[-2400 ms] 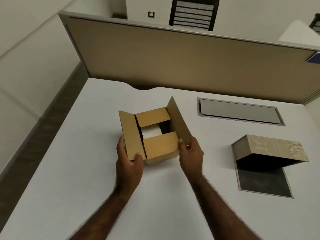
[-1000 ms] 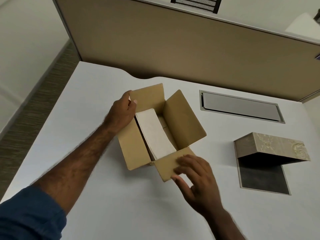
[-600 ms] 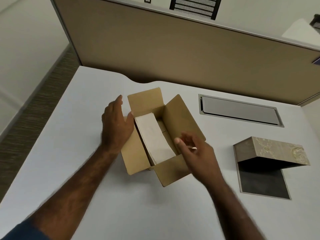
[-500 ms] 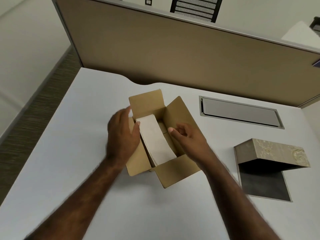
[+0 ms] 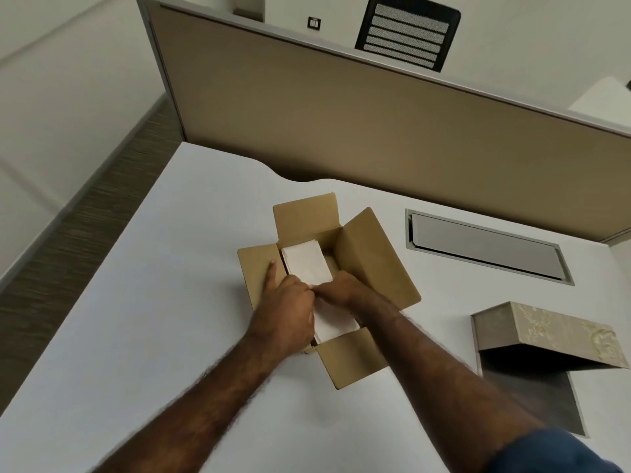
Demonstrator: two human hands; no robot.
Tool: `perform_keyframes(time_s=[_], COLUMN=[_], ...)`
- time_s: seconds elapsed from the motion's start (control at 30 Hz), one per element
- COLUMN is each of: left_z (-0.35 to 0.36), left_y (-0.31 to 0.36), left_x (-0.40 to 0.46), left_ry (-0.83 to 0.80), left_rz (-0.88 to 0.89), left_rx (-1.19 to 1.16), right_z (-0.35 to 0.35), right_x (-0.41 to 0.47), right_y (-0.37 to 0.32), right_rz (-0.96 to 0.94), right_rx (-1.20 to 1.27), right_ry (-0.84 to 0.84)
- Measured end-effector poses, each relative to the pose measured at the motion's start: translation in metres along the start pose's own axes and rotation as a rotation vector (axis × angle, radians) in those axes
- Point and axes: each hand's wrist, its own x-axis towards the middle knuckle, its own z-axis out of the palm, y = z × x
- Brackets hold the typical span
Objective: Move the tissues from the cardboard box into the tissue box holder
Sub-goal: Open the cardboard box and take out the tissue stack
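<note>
- With both hands lowered into the open carton, the lifting-out step is judged to be in hand, and nothing has yet been carried across.
- The left hand (image 5: 286,312) is curled over the near-left side of the tissues (image 5: 307,266), its forefinger stretched out along the left flap; a closing grip on the stack is suggested, though the fingertips are hidden and it cannot be told for certain.
- The right hand (image 5: 343,290) is bent in from the other side, knuckles up, its fingers tucked down beside the stack and out of sight, so a firm hold cannot be confirmed.
- The tissues are seen as a white stack lying inside the cardboard box (image 5: 372,264), whose four flaps are folded outward.
- The box is set on the white desk (image 5: 170,302), towards its middle.
- The tissue box holder (image 5: 560,332) is found well apart to the right, its patterned cover propped up over a dark base.
- For the next move, an even squeeze from both sides is called for, so that the loose sheets are raised together, clear of the flaps, and carried right.
</note>
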Motion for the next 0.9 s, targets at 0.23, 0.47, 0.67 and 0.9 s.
perform_keyframes(time_s=[0.23,0.47,0.67,0.9], left_z=[0.012,0.022,0.029,0.037], left_y=[-0.002,-0.005,-0.006,-0.011], left_x=[0.001,-0.002,-0.003,-0.005], left_ry=[0.047,0.149,0.256,0.371], left_rz=[0.0,0.015,0.016,0.018], left_rx=[-0.066,-0.098,-0.151,-0.367], right_z=[0.001,0.003,0.005,0.012], right_x=[0.004,0.007,0.01,0.013], right_y=[0.001,0.001,0.009,0.008], right_rz=[0.0,0.023,0.055,0.043], right_rx=[0.004,0.11,0.286,0.229], right_ry=[-0.007,-0.058,-0.133,-0.078])
